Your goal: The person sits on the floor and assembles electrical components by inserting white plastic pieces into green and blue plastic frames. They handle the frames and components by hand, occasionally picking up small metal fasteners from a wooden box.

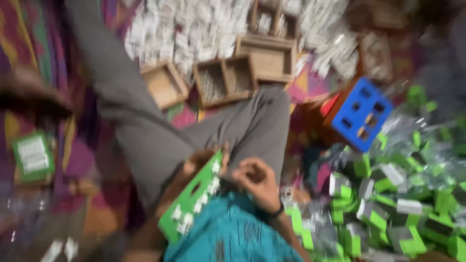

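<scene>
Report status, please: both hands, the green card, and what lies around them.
Left hand grips green card with small white pieces. Right hand curled beside card's top edge, contents unclear. Green packet pile to the right; wooden boxes ahead.

Green card (pixel 191 199) in lap; green packs (pixel 388 208) right

light: dim, warm indoor | blur: heavy motion smear across whole view | edges: darkest, softest | glare: none

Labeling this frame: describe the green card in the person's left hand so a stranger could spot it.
Start at the grey trousers in the middle, then drop to the teal shirt. The green card slants along its left edge, held by the left hand. Unlike the green packs heaped on the right, it is long, flat and lined with small white pieces.
</scene>
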